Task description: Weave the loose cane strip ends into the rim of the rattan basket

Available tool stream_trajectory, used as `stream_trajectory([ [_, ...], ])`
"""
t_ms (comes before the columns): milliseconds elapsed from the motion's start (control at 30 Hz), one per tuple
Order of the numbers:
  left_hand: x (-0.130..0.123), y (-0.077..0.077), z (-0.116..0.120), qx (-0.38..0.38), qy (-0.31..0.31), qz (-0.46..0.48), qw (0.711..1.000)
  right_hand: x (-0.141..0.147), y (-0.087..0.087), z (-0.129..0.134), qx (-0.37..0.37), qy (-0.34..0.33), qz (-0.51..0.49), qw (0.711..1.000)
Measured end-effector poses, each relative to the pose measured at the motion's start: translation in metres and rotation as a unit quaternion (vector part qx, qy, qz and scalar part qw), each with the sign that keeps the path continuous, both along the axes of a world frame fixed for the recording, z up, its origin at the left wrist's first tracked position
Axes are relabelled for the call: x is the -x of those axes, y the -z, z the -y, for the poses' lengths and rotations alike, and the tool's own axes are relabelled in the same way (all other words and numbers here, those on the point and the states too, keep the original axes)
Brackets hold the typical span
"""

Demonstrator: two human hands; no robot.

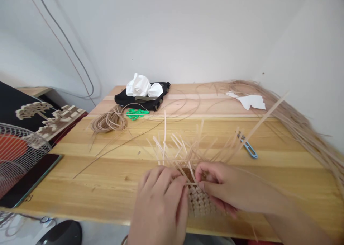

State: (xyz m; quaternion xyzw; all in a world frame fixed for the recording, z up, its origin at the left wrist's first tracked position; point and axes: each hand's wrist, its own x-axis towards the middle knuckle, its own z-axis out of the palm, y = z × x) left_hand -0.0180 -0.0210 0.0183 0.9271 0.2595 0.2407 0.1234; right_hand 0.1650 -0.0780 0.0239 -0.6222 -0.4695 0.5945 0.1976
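Observation:
Close to the table's front edge sits a partly woven basket of pale strips, with many loose strip ends sticking up behind it. My left hand wraps over the basket's left side, its fingertips bent onto the upper rim. On the right, my right hand pinches a thin pale weaving strip at the rim between thumb and forefinger, with its other fingers curled along the basket's side. My palms and fingers hide much of the basket's sides.
A blue-handled cutter lies right of the basket. Behind are a coil of strips, green string, a black bag with white tissue, torn paper and a long strip bundle. A phone lies left.

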Motion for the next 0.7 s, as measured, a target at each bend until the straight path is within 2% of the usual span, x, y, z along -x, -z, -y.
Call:
stream_trajectory([
  [267, -0.02, 0.0, -0.013, 0.14, 0.016, -0.144, 0.979, 0.0, -0.002, -0.001, -0.027, -0.007, 0.021, 0.999],
  [400, -0.024, 0.001, -0.019, 0.193, 0.023, -0.134, 0.972, 0.001, 0.002, -0.001, -0.041, 0.008, 0.056, 0.998],
  [500, -0.028, 0.006, -0.027, 0.246, 0.025, -0.1, 0.964, 0.002, 0.009, 0.0, -0.112, 0.047, 0.126, 0.985],
  [600, -0.034, 0.012, -0.038, 0.302, 0.044, -0.065, 0.95, 0.0, 0.018, 0.002, -0.213, 0.087, 0.209, 0.951],
  [700, -0.04, 0.017, -0.05, 0.393, 0.063, -0.013, 0.917, -0.003, 0.021, 0.004, -0.294, 0.09, 0.254, 0.917],
])
